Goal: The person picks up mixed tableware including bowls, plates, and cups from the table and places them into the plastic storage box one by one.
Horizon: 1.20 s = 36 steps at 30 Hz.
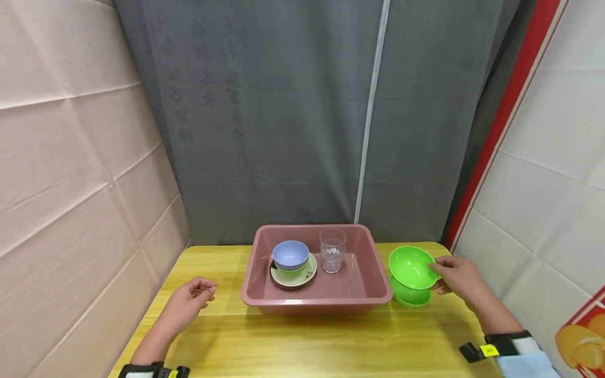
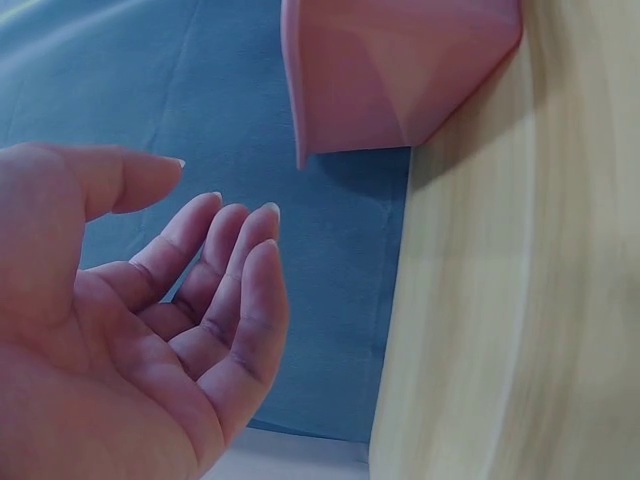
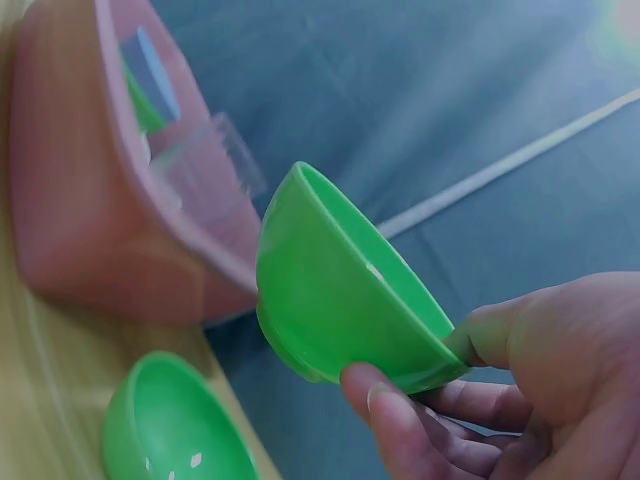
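Observation:
My right hand (image 1: 457, 278) pinches the rim of a green bowl (image 1: 410, 266), thumb inside and fingers beneath. In the right wrist view this held bowl (image 3: 345, 285) is tilted and raised above a second green bowl (image 3: 175, 425), which sits on the table. That lower bowl (image 1: 410, 295) stands just right of a pink basin (image 1: 316, 302). On the left, my left hand (image 1: 186, 303) hovers over the table with loosely curled fingers and holds nothing; its palm (image 2: 130, 380) shows bare in the left wrist view.
Inside the basin, a blue bowl (image 1: 290, 254) rests in a green bowl on a patterned plate (image 1: 308, 272) with a dark plate edge below. A clear glass (image 1: 333, 249) stands beside them. A grey curtain (image 1: 283, 131) hangs behind the wooden table (image 1: 302, 346); pale walls flank both sides.

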Available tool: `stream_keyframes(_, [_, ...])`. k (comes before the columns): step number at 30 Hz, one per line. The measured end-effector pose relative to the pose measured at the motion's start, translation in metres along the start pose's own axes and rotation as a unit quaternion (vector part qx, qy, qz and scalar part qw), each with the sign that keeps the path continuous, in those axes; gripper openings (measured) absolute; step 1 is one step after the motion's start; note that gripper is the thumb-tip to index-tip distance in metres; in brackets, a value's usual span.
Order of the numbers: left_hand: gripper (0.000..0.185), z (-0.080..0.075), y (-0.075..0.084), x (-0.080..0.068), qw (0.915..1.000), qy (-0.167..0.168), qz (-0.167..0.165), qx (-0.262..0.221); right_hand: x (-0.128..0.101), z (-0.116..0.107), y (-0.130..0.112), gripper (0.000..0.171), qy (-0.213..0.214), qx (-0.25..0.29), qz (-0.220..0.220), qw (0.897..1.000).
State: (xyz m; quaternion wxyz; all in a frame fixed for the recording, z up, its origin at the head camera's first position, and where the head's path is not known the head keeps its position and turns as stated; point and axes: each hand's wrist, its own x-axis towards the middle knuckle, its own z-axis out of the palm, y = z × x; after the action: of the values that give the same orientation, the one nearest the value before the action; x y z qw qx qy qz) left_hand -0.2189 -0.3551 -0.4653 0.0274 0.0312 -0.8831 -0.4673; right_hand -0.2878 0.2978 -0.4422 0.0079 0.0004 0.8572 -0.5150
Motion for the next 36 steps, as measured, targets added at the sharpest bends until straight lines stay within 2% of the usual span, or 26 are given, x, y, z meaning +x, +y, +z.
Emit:
stream_keyframes(6, [0.023, -0.001, 0.008, 0.001, 1.0000, 0.002, 0.009, -0.001, -0.009, 0.007, -0.025, 0.058, -0.014, 0.003, -0.007, 1.000])
stream_keyframes(15, [0.018, 0.015, 0.033, 0.007, 0.9995, 0.004, 0.031, 0.005, -0.011, 0.035, -0.050, 0.049, -0.038, 0.016, -0.037, 0.998])
stream_keyframes(21, [0.018, 0.037, 0.060, 0.010, 0.9992, 0.020, 0.035, 0.009, -0.008, 0.065, -0.067, 0.043, -0.057, 0.041, -0.043, 0.997])
stream_keyframes(25, [0.011, 0.056, 0.080, 0.011, 0.9988, 0.012, 0.048, 0.002, -0.009, 0.085, -0.077, 0.038, -0.069, 0.048, -0.039, 0.996])
stream_keyframes(31, [0.005, 0.085, 0.105, 0.014, 0.9959, -0.019, 0.087, -0.017, -0.011, 0.110, -0.087, 0.032, -0.077, 0.064, -0.046, 0.994])
stream_keyframes(36, [0.010, 0.107, 0.120, 0.015, 0.9909, -0.052, 0.119, -0.034, -0.011, 0.130, -0.094, 0.028, -0.094, 0.090, -0.068, 0.989])
